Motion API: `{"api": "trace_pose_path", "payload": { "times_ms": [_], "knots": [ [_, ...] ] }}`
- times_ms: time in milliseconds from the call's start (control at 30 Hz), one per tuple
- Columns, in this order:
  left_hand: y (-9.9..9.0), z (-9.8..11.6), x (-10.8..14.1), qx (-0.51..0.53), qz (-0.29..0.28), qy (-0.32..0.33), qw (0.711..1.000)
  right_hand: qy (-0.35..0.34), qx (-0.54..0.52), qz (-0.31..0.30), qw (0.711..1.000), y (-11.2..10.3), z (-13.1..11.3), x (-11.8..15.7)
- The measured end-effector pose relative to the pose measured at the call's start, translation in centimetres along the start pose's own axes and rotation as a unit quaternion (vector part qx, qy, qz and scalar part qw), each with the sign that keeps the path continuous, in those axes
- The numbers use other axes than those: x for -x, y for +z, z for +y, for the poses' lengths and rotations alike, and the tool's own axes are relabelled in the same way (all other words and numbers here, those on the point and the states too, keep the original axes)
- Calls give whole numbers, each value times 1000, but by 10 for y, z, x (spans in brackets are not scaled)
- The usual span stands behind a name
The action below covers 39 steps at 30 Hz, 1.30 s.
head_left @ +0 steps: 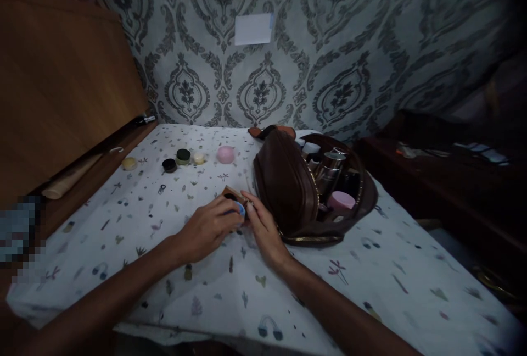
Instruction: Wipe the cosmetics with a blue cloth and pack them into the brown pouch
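Note:
My left hand (206, 228) is closed, its fingers pinching a small blue round thing (241, 209) whose kind I cannot make out. Against it, a small brown box-like piece (233, 192) with a dark inside sits between my two hands. My right hand (265, 231) grips this brown piece from the right with thumb and fingers; part of it is hidden by both hands. Just right of my right hand stands a dark brown zip bag (280, 180), unzipped and gaping. Inside it are several bottles and jars, among them a pink-lidded jar (342, 200) and a shiny bottle (332, 163).
Small jars stand on the patterned white cloth (197, 301): a pink one (225, 154), a cream one (198, 158), a dark green one (183, 156), a black one (169, 165) and a yellow one (129, 163). A wooden panel (69, 81) borders the left; dark furniture (428, 180) lies right.

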<state>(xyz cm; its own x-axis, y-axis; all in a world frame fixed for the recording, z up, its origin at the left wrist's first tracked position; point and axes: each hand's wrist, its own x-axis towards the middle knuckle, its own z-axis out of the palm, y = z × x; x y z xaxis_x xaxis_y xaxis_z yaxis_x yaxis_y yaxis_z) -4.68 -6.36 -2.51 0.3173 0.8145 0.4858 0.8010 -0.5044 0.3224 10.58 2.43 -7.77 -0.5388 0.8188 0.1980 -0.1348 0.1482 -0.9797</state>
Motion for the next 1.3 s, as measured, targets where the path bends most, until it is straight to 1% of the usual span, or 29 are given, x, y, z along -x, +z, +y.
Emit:
{"api": "trace_pose_path", "payload": {
  "times_ms": [100, 200, 267, 333, 400, 433, 500, 633, 733, 800, 867, 967, 1000, 1067, 1100, 1167, 1233, 1300],
  "knots": [
    [-2, -5, 17, -19, -41, 12, 999, 36, -22, -18, 999, 1, 1, -1],
    [-5, -18, 32, -7, -47, -4, 999, 42, -38, -39, 998, 3, 1, -1],
    [-6, -27, 38, 2, -30, -40, 999, 45, -44, -35, 997, 4, 1, -1],
    [-7, -36, 40, 9, -6, -95, 995, 55, -44, -29, 997, 4, 0, -1],
    [-7, -39, 40, 14, 12, -143, 990, 62, -44, -25, 997, 5, -1, -1],
    [-6, -39, 39, 12, 17, -157, 987, 64, -46, -23, 997, 5, -2, -1],
    [-4, -33, 38, 2, 19, -159, 987, 68, -53, -19, 996, 5, -3, -1],
    [3, -13, 37, -24, 12, -123, 992, 78, -74, -9, 994, 6, -3, 1],
    [7, 1, 37, -21, 23, -96, 995, 87, -99, 6, 991, 8, -2, 2],
    [8, 7, 37, -17, 41, -79, 996, 94, -139, 19, 986, 10, -2, 2],
    [6, 11, 37, -11, 68, -76, 995, 106, -211, 33, 971, 11, -3, 1],
    [-2, 11, 38, 18, 141, -118, 983, 156, -321, 41, 933, 10, -7, -1],
    [-5, 10, 38, 33, 168, -142, 975, 175, -343, 33, 922, 9, -8, -2],
    [-12, 7, 36, 71, 201, -192, 958, 197, -358, -4, 912, 8, -12, -1],
    [-16, 6, 35, 95, 202, -215, 951, 201, -354, -27, 913, 7, -14, 0],
    [-22, 4, 33, 145, 183, -254, 938, 200, -336, -67, 918, 7, -19, 2],
    [-26, 2, 30, 182, 163, -284, 927, 200, -324, -85, 921, 8, -23, 3],
    [-29, 1, 27, 194, 161, -300, 920, 209, -325, -92, 918, 9, -27, 4]
  ]
}}
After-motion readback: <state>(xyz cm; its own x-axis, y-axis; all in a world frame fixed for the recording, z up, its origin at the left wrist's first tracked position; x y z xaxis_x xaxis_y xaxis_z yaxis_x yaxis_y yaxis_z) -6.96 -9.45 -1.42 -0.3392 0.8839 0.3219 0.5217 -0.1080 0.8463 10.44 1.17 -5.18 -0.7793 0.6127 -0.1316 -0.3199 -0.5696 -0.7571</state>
